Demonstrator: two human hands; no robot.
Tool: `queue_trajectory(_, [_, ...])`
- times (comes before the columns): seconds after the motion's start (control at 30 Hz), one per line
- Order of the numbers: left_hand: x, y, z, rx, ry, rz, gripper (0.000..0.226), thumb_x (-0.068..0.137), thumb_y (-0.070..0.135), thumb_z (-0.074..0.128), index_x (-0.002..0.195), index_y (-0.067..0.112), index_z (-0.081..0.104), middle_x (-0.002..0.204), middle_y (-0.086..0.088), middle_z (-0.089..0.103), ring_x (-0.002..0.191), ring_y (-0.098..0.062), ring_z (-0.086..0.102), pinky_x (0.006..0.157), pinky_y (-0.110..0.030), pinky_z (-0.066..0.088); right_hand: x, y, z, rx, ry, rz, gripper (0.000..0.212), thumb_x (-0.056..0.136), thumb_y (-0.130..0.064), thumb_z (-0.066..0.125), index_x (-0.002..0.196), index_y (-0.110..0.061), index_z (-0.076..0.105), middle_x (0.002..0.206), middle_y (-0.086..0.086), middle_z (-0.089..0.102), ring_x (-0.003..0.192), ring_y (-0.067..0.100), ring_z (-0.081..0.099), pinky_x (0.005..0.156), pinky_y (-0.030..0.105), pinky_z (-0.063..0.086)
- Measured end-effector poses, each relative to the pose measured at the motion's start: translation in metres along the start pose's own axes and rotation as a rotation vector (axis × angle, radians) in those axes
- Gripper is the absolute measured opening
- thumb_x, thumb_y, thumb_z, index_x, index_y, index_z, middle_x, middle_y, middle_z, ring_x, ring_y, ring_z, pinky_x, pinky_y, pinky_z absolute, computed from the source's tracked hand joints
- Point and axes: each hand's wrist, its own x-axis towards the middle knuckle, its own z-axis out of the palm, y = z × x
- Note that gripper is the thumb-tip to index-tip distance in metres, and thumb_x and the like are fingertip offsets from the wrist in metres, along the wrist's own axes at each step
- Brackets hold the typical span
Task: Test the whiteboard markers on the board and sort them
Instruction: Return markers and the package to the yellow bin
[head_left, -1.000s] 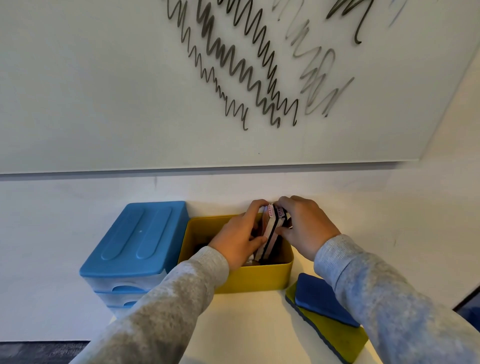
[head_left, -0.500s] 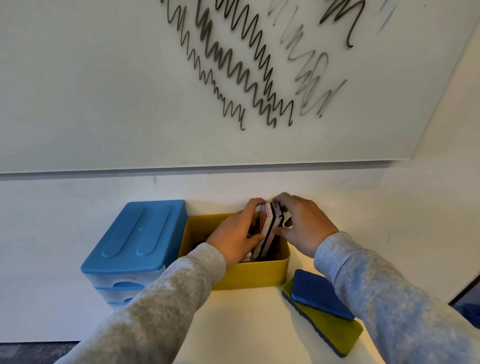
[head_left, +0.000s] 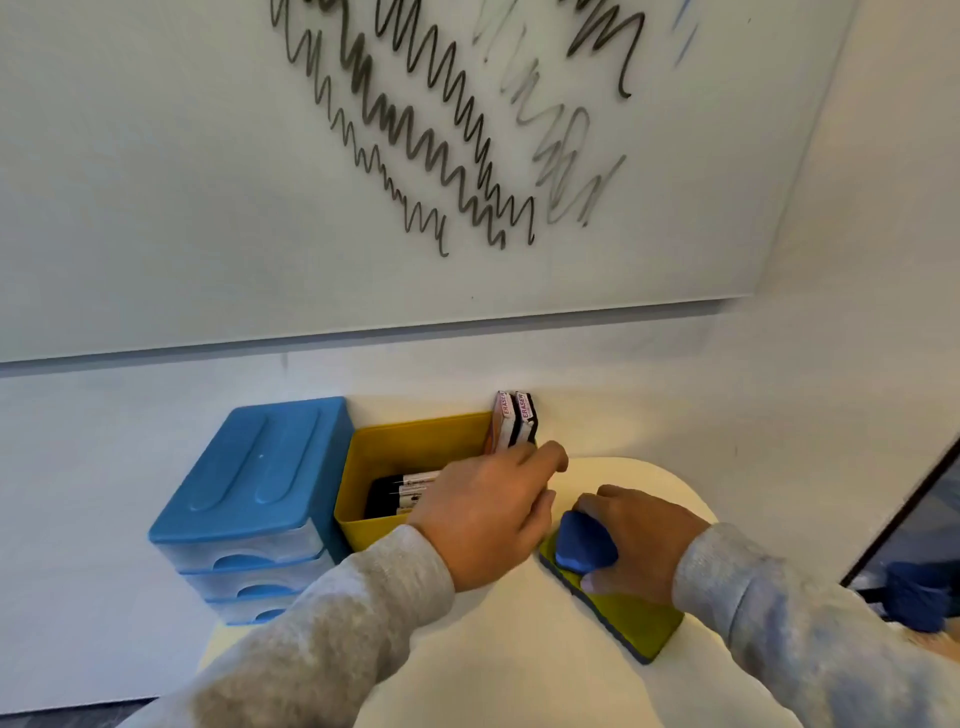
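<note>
Fingers of right hand (head_left: 636, 540) now grip blue-handled eraser (head_left: 584, 543); left hand (head_left: 485, 512) fingers loose, off upright erasers (head_left: 514, 421).

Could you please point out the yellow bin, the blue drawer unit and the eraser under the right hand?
Yellow bin (head_left: 415, 441): head view, bare inner back wall.
Blue drawer unit (head_left: 260, 462): head view, middle of its lid.
Eraser (head_left: 636, 626): head view, yellow-green base beside the hand.

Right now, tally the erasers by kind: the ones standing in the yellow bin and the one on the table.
Slim erasers labelled ERASER, standing upright at the right end of the yellow bin: 2 (pink-labelled eraser, black eraser)
Blue-handled eraser with yellow-green pad, on the table, gripped by the right hand: 1
Total: 3
</note>
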Motion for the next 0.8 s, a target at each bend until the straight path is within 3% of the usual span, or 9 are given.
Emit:
queue_trajectory(0.13, [-0.014,0.020,0.022,-0.057,-0.203,-0.136,0.010,0.100,0.040,0.046,0.105,0.031,0.044,0.082,0.010,0.055,0.073,-0.018,0.056,0.068,-0.040,0.055,-0.005,0.006,0.010,0.010,0.054,0.084,0.056,0.075,-0.050,0.070,0.121,-0.025,0.049,0.111,-0.003,0.058,0.098,0.022,0.058,0.078,0.033,0.049])
queue_trajectory(0.27, [-0.021,0.027,0.036,-0.219,-0.246,-0.299,0.010,0.098,0.040,0.054,0.099,0.033,0.047,0.075,0.006,0.062,0.070,-0.011,0.059,0.069,-0.036,0.056,-0.011,0.023,-0.006,0.226,0.135,0.135,0.060,0.075,-0.053,0.074,0.122,-0.024,0.051,0.105,0.000,0.060,0.093,0.022,0.060,0.079,0.033,0.051])
queue_trajectory(0.4, [-0.008,0.042,0.028,-0.521,-0.155,-0.400,0.015,0.098,0.034,0.057,0.111,0.033,0.049,0.081,0.004,0.065,0.064,-0.012,0.068,0.067,-0.043,0.059,-0.021,0.039,-0.033,0.658,0.310,0.149,0.055,0.075,-0.061,0.077,0.111,-0.028,0.052,0.095,-0.002,0.062,0.082,0.017,0.061,0.066,0.029,0.047])
queue_trajectory(0.5, [0.006,0.056,0.019,-0.700,-0.082,-0.442,0.031,0.098,0.032,0.059,0.127,0.033,0.048,0.095,0.007,0.066,0.071,-0.012,0.072,0.070,-0.045,0.061,-0.024,0.041,-0.039,0.833,0.414,0.168,0.042,0.085,-0.054,0.071,0.107,-0.023,0.053,0.096,0.005,0.066,0.081,0.023,0.064,0.069,0.033,0.050])
queue_trajectory(0.63, [0.020,0.061,0.013,-0.645,-0.032,-0.430,0.053,0.093,0.050,0.058,0.142,0.040,0.039,0.107,0.013,0.064,0.081,-0.006,0.070,0.082,-0.040,0.059,-0.019,0.032,-0.038,0.911,0.455,0.175,0.026,0.090,-0.036,0.070,0.100,-0.017,0.055,0.100,0.013,0.066,0.087,0.031,0.065,0.073,0.043,0.055])
queue_trajectory(0.73, [0.026,0.060,0.006,-0.526,-0.037,-0.423,0.073,0.085,0.062,0.060,0.148,0.039,0.032,0.107,0.015,0.064,0.085,-0.006,0.068,0.078,-0.028,0.056,-0.021,0.019,-0.043,0.987,0.509,0.171,0.027,0.086,-0.028,0.075,0.094,-0.011,0.055,0.090,0.014,0.067,0.076,0.031,0.068,0.053,0.038,0.058])
queue_trajectory(0.8, [0.027,0.061,0.001,-0.468,-0.050,-0.399,0.079,0.080,0.067,0.063,0.146,0.038,0.032,0.106,0.016,0.063,0.087,-0.003,0.066,0.074,-0.021,0.055,-0.021,0.012,-0.046,0.964,0.536,0.162,0.026,0.085,-0.029,0.076,0.089,-0.010,0.057,0.086,0.012,0.068,0.073,0.028,0.068,0.052,0.035,0.057])
